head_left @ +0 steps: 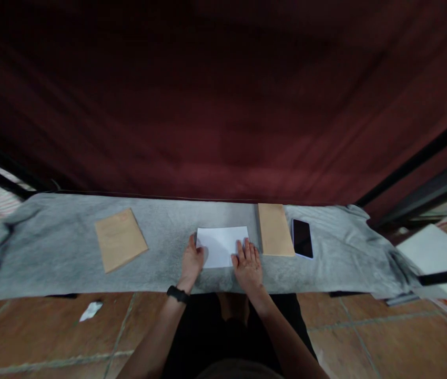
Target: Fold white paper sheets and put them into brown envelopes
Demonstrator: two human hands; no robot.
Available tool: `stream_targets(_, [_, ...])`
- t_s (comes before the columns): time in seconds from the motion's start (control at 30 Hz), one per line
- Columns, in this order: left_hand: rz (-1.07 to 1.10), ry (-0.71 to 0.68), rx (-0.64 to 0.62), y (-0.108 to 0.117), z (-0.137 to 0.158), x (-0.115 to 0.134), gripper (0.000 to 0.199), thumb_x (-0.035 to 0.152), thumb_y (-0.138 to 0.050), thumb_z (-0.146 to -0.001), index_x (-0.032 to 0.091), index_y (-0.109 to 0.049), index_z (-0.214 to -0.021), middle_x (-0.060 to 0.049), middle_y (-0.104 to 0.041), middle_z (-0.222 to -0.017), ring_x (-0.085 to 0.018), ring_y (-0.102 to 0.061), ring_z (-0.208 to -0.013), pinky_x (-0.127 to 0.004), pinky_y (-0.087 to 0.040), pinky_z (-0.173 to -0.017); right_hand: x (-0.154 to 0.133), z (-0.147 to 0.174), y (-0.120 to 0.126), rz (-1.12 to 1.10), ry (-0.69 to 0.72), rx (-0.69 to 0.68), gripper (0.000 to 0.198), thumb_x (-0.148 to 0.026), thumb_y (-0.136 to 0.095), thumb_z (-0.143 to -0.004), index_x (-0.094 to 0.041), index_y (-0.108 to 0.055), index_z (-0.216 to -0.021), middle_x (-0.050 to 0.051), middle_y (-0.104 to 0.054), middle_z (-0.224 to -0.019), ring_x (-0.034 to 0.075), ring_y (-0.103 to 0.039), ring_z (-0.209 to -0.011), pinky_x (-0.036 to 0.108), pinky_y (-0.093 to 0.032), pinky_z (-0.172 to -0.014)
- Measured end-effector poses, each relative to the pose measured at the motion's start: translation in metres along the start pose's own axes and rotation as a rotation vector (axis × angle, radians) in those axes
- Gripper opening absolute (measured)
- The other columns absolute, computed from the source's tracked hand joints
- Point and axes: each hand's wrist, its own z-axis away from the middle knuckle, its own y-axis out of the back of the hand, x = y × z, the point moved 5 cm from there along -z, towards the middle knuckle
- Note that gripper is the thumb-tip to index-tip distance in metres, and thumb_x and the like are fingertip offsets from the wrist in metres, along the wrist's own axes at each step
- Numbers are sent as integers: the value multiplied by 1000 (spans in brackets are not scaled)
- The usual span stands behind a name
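A white sheet of paper, rectangular and wider than deep, lies on the grey cloth in front of me. My left hand is at its left edge, thumb over the paper and fingers along the side; it seems to hold that edge, and the fingertips are partly hidden. Flat on the paper's lower right part rests my right hand, fingers stretched out and a little apart. Close to the right of that hand is a brown paper packet or envelope stack. Whether the white paper is one sheet or several, I cannot tell.
Grey cloth covers the narrow table. A flat brown envelope lies at the left, and a phone with a dark screen at the right. Behind hangs a dark red curtain. A scrap of white paper is on the tiled floor.
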Motion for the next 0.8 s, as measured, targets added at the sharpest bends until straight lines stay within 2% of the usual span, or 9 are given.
stream_targets(0.13, [52,-55,28,1,-4,0,62,13,-47,-86,13,-37,-148,-12,-73,-110,-24,-71,-97,-37,-54,-89,-6,-12,0,-23,-23,-32,50,-31,-42,-102,-11,-45,-148,19,-41,-155,32,-40,-142,53,-30,-115])
stream_targets(0.23, [23,-117,42,1,-7,3,60,11,-45,-85,14,-43,-145,-12,-70,-117,-24,-69,-103,-37,-53,-95,-15,-26,-4,-55,-1,-83,51,-31,-40,-103,-12,-42,-150,16,-40,-156,29,-36,-145,50,-26,-118])
stream_targets(0.4, [-143,-158,84,4,-1,7,56,10,-43,-87,14,-48,-142,-14,-65,-123,-23,-68,-103,-35,-52,-96,-21,-39,-13,-65,17,-170,51,-33,-41,-103,-17,-42,-151,12,-34,-159,27,-34,-146,47,-24,-120])
stream_targets(0.5, [-296,-232,164,2,7,18,53,14,-40,-91,14,-48,-143,-18,-57,-136,-28,-60,-119,-42,-48,-101,-21,-37,-17,-52,19,-153,52,-34,-42,-103,-18,-40,-152,13,-32,-160,28,-34,-146,47,-25,-119])
stream_targets(0.57, [-366,-329,180,-8,12,31,50,17,-38,-95,13,-49,-143,-19,-49,-147,-32,-48,-134,-48,-42,-108,-21,-36,-18,-49,19,-138,52,-34,-42,-103,-18,-39,-152,13,-33,-160,28,-35,-146,48,-25,-119])
stream_targets(0.67, [-392,-486,56,-36,13,46,49,25,-35,-99,14,-50,-144,-15,-44,-154,-30,-35,-145,-48,-33,-116,-22,-35,-19,-49,22,-140,51,-32,-42,-102,-20,-40,-152,13,-34,-159,27,-35,-146,49,-25,-119])
stream_targets(0.73, [-413,-526,-13,-51,10,48,50,31,-35,-100,16,-49,-145,-12,-45,-154,-29,-33,-147,-49,-29,-118,-21,-35,-20,-48,26,-144,50,-28,-42,-102,-20,-41,-151,12,-35,-159,27,-34,-146,48,-26,-119])
stream_targets(0.8, [-439,-533,-19,-57,6,44,51,34,-34,-100,18,-47,-147,-10,-43,-156,-28,-31,-148,-50,-25,-120,-17,-36,-19,-49,19,-141,49,-27,-41,-102,-20,-43,-150,12,-38,-157,25,-35,-146,47,-27,-118])
